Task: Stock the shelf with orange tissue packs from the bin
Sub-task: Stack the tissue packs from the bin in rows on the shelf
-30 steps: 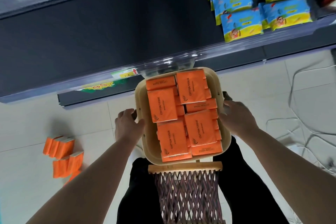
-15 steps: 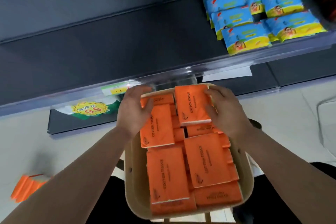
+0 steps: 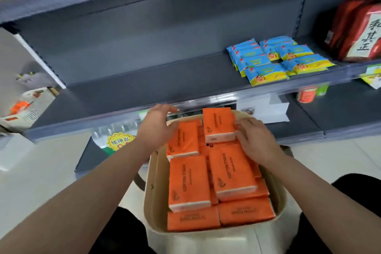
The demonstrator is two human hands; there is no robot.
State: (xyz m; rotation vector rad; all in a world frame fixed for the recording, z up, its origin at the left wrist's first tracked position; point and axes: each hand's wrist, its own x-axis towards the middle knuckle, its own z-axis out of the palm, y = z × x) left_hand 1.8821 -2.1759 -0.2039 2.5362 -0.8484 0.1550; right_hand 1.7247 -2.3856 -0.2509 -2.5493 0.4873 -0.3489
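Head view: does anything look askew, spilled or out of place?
Nothing looks spilled or damaged. The orange tissue packs lie unevenly stacked in the bin, and the far pack that the right hand grips sits raised above the rest. The blue packs on the shelf form a slightly skewed pile.

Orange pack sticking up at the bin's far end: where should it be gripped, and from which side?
Pinch the raised pack across its two long edges, coming from the right and above: it sits proud of its neighbours in the bin, so both edges look exposed, and the right hand is beside it.
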